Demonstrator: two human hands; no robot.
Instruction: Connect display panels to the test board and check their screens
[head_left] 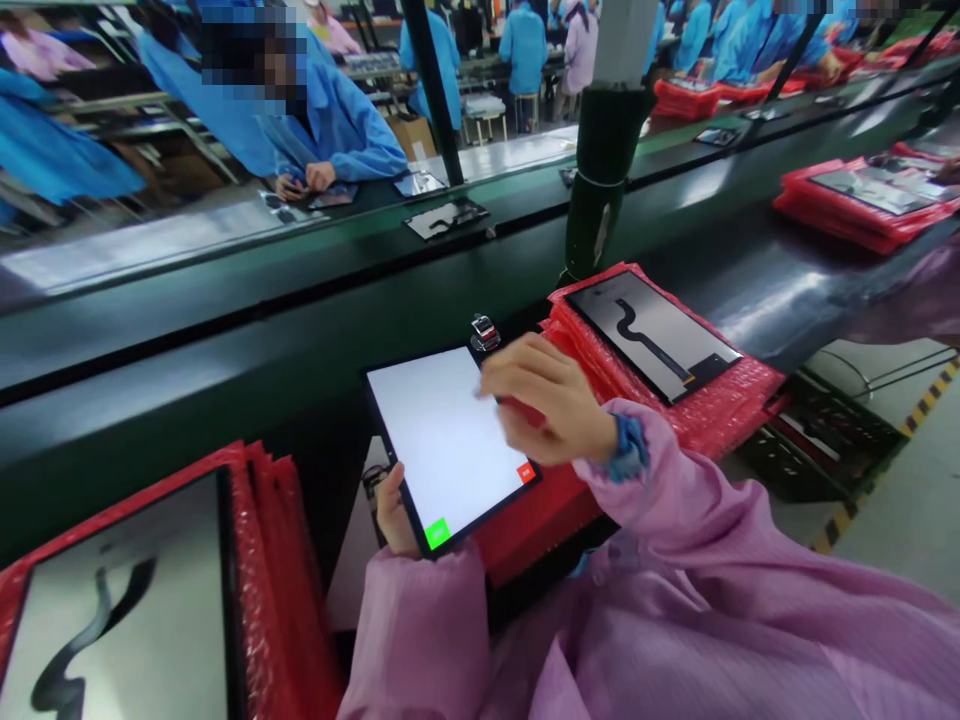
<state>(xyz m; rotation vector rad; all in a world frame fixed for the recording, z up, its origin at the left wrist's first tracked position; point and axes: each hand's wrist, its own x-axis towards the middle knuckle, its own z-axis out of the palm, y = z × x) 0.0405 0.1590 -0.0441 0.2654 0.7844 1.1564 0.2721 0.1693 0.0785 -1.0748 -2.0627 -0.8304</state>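
A lit tablet screen panel (pixel 442 430) shows plain white, with a green square at its near left corner and a red one at its near right. My left hand (pixel 397 512) grips its left edge, thumb on the front and the other fingers hidden beneath. Over the panel's right side hovers my right hand (pixel 547 395), blurred, with bent fingers; whether it touches the glass I cannot tell. Just past the panel's far right corner sits a small metal clamp-like fixture (pixel 485 332).
At right, a screen panel with a black ribbon cable (pixel 652 330) lies on red bubble-wrap bags (pixel 739 400). Another panel (pixel 127 590) tops a red stack at left. Behind runs a green conveyor belt (pixel 300 290) carrying a panel (pixel 446 218). A wrapped post (pixel 596 190) rises there. People in blue work beyond.
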